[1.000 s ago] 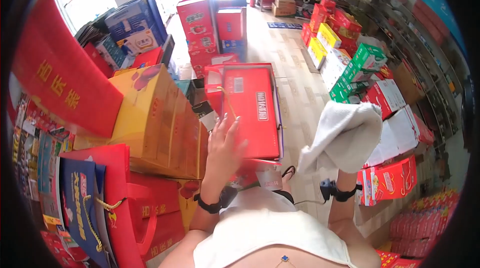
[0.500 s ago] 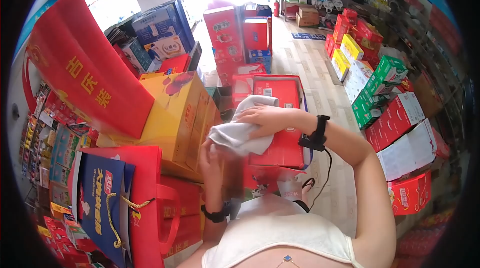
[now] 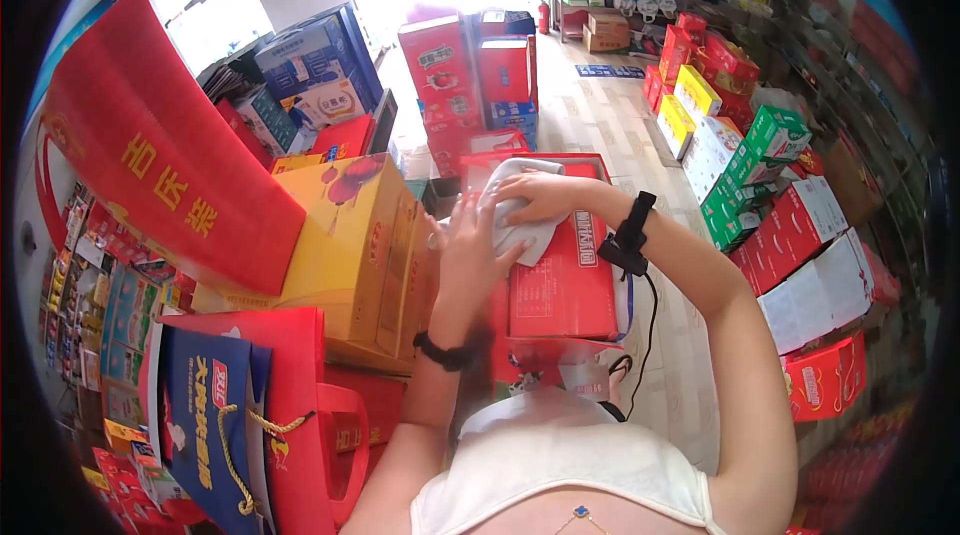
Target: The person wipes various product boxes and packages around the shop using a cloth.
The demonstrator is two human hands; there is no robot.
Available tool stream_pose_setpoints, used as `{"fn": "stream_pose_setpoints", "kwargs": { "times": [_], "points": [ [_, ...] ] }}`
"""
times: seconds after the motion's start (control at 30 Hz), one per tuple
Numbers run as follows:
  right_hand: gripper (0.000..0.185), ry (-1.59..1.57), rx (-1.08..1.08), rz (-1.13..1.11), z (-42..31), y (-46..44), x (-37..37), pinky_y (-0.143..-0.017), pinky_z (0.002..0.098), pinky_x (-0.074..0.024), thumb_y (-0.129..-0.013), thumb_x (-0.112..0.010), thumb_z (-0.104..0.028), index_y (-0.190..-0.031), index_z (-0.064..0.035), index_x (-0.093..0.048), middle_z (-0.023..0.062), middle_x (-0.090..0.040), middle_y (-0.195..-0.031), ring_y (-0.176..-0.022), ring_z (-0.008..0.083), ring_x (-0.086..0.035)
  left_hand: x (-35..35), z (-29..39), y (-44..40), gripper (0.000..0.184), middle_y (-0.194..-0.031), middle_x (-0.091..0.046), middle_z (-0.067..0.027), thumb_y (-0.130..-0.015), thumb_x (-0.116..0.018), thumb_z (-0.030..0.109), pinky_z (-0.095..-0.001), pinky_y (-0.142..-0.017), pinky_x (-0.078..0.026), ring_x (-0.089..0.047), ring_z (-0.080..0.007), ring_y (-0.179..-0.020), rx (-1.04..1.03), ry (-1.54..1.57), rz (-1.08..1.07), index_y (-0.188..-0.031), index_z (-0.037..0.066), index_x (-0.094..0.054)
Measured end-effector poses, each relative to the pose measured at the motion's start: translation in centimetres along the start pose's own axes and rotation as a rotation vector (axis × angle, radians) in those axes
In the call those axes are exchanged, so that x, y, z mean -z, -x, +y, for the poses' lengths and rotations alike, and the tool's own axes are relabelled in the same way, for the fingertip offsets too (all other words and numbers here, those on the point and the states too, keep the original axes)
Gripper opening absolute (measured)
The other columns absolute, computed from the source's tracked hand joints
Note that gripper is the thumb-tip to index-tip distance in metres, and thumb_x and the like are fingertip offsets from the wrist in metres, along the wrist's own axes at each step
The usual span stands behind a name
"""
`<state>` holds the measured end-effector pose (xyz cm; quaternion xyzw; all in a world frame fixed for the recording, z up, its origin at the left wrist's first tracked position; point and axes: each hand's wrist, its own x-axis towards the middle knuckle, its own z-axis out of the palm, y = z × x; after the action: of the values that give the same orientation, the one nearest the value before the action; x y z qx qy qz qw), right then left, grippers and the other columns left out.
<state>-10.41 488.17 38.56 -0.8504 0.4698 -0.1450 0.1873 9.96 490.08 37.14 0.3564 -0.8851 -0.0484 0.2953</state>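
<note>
A pale grey-white cloth (image 3: 540,235) lies bunched over the left part of a red carton (image 3: 560,290) in front of me. My right hand (image 3: 532,197) is closed over the upper part of the cloth. My left hand (image 3: 472,247) rests against the cloth's left side, fingers stretched upward and thumb apart, seemingly not gripping it. The cloth's far left edge is partly hidden behind my fingers.
A yellow carton (image 3: 350,245) stands close to my left arm, with a tall red gift bag (image 3: 165,160) on top. Blue and red bags (image 3: 205,415) sit at lower left. Stacked boxes (image 3: 440,85) rise ahead; more cartons (image 3: 790,235) line the floor on the right.
My left hand has moved up and forward from the cloth's lower edge to its left side. My right hand and the cloth have shifted forward, with the cloth more bunched, uncovering more of the carton.
</note>
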Motion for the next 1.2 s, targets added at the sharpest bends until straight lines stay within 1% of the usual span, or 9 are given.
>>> {"fn": "stream_pose_setpoints", "kwargs": {
  "times": [0.07, 0.1, 0.2, 0.33, 0.4, 0.53, 0.6, 0.83, 1.2],
  "points": [
    [0.05, -0.007, -0.015, 0.025, 0.8, -0.1, 0.0, -0.1, 0.0371, -0.0369, -0.082, -0.06, -0.037, -0.117, -0.0012, -0.058, 0.0175, -0.057, -0.12, -0.116, 0.0299, -0.05, -0.6, -0.2, -1.1, 0.079, -0.13, -0.048, -0.0203, -0.075, -0.07, 0.04, -0.0561, -0.101, -0.03, -0.043, -0.0355, -0.124, 0.061, 0.103, -0.236, -0.139, 0.01, -0.032],
    [0.046, -0.024, -0.043, 0.018, 0.9, -0.2, 0.2, -0.101, 0.0374, -0.0354, -0.084, -0.06, -0.033, -0.118, -0.0018, -0.057, 0.0176, -0.056, -0.121, -0.116, 0.0304, -0.049, -1.0, -0.8, -1.7, 0.082, -0.118, -0.055, -0.0253, -0.077, -0.068, 0.039, -0.0456, -0.092, -0.042, -0.054, -0.0381, -0.11, 0.007, 0.331, -0.224, -0.142, 0.009, -0.027],
    [0.041, -0.082, -0.04, 0.009, 1.1, -0.1, 0.4, -0.101, 0.0376, -0.0343, -0.085, -0.06, -0.028, -0.118, -0.0026, -0.058, 0.017, -0.055, -0.121, -0.115, 0.0305, -0.048, -1.8, -1.1, -1.7, 0.084, -0.109, -0.058, -0.0298, -0.079, -0.066, 0.035, -0.0402, -0.082, -0.047, -0.06, -0.0414, -0.097, 0.174, 0.44, -0.349, -0.144, 0.009, -0.02],
    [0.035, -0.119, 0.033, 0.036, 1.1, -0.1, -0.3, -0.1, 0.0364, -0.0352, -0.086, -0.059, -0.025, -0.115, -0.0041, -0.06, 0.0152, -0.056, -0.119, -0.114, 0.029, -0.049, -2.3, -0.9, -0.5, 0.085, -0.101, -0.059, -0.0316, -0.08, -0.064, 0.032, -0.0418, -0.079, -0.048, -0.061, -0.0424, -0.093, 0.178, 0.528, -0.269, -0.145, 0.005, -0.016],
    [0.032, -0.17, 0.012, 0.031, 0.8, -0.1, -0.6, -0.099, 0.0361, -0.036, -0.086, -0.059, -0.023, -0.112, -0.005, -0.061, 0.0143, -0.057, -0.117, -0.112, 0.0285, -0.05, -1.8, -0.6, -0.1, 0.083, -0.096, -0.06, -0.0318, -0.08, -0.063, 0.029, -0.0401, -0.078, -0.048, -0.061, -0.0419, -0.093, 0.291, 0.516, -0.32, -0.144, 0.001, -0.017],
    [0.028, -0.125, 0.045, 0.012, -1.1, 0.5, -0.1, -0.096, 0.0371, -0.039, -0.084, -0.059, -0.021, -0.105, -0.0039, -0.064, 0.0145, -0.061, -0.109, -0.105, 0.0304, -0.054, -2.2, -0.8, 1.0, 0.082, -0.088, -0.061, -0.0303, -0.081, -0.062, 0.032, -0.0443, -0.072, -0.048, -0.061, -0.0435, -0.085, 0.247, 0.533, -0.286, -0.143, 0.002, -0.018],
    [0.027, -0.131, 0.047, 0.004, -2.3, 1.2, -0.2, -0.094, 0.0377, -0.04, -0.083, -0.059, -0.021, -0.103, -0.0035, -0.065, 0.0148, -0.063, -0.105, -0.102, 0.0311, -0.055, -0.4, 0.4, 1.5, 0.079, -0.088, -0.061, -0.031, -0.081, -0.061, 0.032, -0.045, -0.071, -0.049, -0.062, -0.0429, -0.083, 0.31, 0.483, -0.402, -0.14, -0.004, -0.021],
    [0.031, 0.013, 0.132, 0.058, -5.3, 1.8, -1.1, -0.078, 0.0374, -0.0466, -0.076, -0.055, -0.031, -0.084, -0.0056, -0.071, 0.0125, -0.066, -0.085, -0.086, 0.0291, -0.061, 3.1, 3.2, 4.2, 0.072, -0.084, -0.06, -0.0313, -0.08, -0.061, 0.03, -0.0463, -0.072, -0.05, -0.061, -0.0439, -0.081, 0.287, 0.312, -0.436, -0.133, -0.01, -0.032],
    [0.032, -0.078, 0.059, 0.062, -3.1, 1.6, -0.9, -0.083, 0.0373, -0.0458, -0.079, -0.052, -0.026, -0.093, -0.0029, -0.069, 0.0152, -0.066, -0.093, -0.09, 0.0296, -0.061, 1.6, 2.6, 1.5, 0.074, -0.087, -0.062, -0.0294, -0.08, -0.063, 0.036, -0.045, -0.074, -0.05, -0.062, -0.0419, -0.085, 0.296, 0.262, -0.455, -0.133, -0.007, -0.034]
  ]
}}
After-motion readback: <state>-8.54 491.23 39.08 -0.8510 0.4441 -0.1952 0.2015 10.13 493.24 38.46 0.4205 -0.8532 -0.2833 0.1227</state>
